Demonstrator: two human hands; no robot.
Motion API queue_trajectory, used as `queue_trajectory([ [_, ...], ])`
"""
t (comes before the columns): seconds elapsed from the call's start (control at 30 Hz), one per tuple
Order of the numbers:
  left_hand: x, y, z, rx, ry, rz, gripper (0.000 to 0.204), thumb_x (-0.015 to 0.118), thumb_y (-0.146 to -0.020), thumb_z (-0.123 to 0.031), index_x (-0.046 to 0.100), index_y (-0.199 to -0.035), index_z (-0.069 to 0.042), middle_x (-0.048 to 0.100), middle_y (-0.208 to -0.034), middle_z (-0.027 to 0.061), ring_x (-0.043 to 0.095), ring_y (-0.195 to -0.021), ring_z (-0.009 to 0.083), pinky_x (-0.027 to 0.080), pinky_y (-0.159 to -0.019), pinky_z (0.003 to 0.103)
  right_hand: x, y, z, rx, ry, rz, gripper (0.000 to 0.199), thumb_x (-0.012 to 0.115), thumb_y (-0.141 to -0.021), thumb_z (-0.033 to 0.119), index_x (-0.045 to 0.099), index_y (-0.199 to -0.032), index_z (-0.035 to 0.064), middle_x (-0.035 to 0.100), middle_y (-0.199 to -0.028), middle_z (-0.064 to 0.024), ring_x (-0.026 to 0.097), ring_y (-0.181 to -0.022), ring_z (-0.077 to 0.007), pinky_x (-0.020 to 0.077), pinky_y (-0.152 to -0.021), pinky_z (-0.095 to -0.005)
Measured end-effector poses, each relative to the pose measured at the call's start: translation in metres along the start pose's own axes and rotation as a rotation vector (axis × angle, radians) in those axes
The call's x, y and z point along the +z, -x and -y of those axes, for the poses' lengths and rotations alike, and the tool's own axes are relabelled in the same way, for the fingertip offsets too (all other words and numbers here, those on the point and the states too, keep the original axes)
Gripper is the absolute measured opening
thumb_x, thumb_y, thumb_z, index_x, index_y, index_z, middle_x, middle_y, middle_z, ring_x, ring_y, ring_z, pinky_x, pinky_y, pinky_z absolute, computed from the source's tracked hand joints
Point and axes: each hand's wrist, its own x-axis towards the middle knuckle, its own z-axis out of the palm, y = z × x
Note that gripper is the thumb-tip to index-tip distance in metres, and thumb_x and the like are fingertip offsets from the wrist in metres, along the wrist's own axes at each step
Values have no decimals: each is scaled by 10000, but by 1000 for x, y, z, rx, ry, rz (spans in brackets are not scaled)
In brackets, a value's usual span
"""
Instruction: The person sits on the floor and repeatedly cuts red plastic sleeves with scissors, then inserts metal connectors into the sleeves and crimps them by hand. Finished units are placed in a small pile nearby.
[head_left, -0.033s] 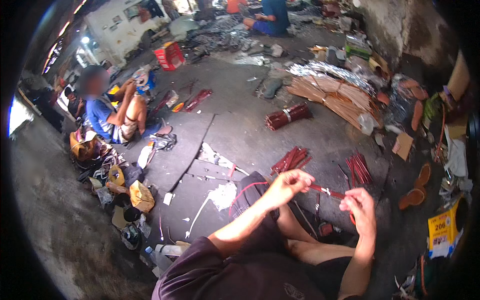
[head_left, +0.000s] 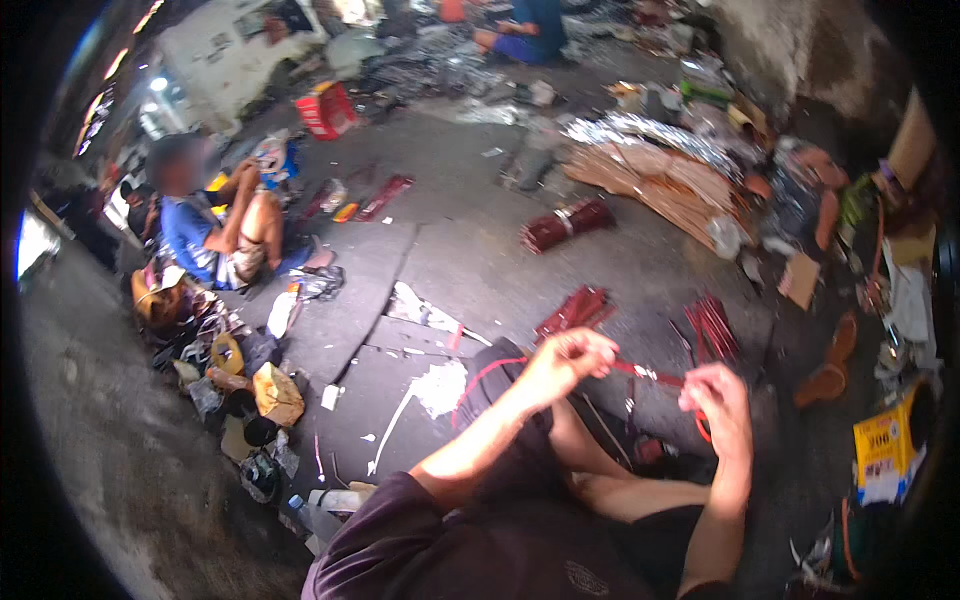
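Two sets of fingers pinch narrow, thumb to fingertips, on one dark red strip (head_left: 667, 379) stretched between your hands — your left hand (head_left: 566, 368) on its left part, your right hand (head_left: 720, 400) on its right, so neither is nearer. Its long axis runs side to side, dipping slightly toward your right, with a bright, shiny patch (head_left: 643, 373) near mid-span; you can't tell from here what that is. Just below your right fingers shows an orange-red curved piece (head_left: 703, 428), held or hanging — unclear which. Beyond your left hand, a loose bundle of red strips (head_left: 573, 310) lies on the floor (head_left: 470, 265); a second bundle (head_left: 714, 328) lies past your right, and a tied roll (head_left: 567, 225) farther off.
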Motion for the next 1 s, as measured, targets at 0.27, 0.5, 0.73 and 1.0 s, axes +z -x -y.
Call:
queue_trajectory([
  [0.27,-4,-13,5,-156,580,-78,280,592,-960,-81,584,-1206,54,663,-1070,111,669,-969,184,550,-900,238,-3,-28,-3,113,-568,75,230,622,-940,107,623,-1127,-25,675,-980,-107,674,-878,-195,553,-840,-349],
  [0.5,26,-32,54,-355,1167,12,251,585,-956,-62,598,-1204,-22,664,-1068,80,666,-990,195,568,-899,280,28,-34,-71,163,-1051,44,251,607,-948,94,590,-1178,-4,682,-1008,-102,681,-918,-205,556,-897,-368],
  [0.73,51,-30,56,-422,1078,-73,195,577,-963,-65,602,-1137,19,672,-1035,122,674,-970,198,575,-888,268,36,-34,-88,167,-1125,-17,197,595,-957,85,612,-1144,24,670,-1065,-76,657,-947,-182,551,-897,-348],
  [1.0,50,-30,60,-425,1062,-78,184,581,-965,-74,604,-1124,14,669,-1034,113,670,-946,179,574,-869,258,40,-36,-85,112,-1135,24,184,592,-962,97,624,-1133,39,675,-1013,-57,652,-916,-159,550,-842,-318],
])
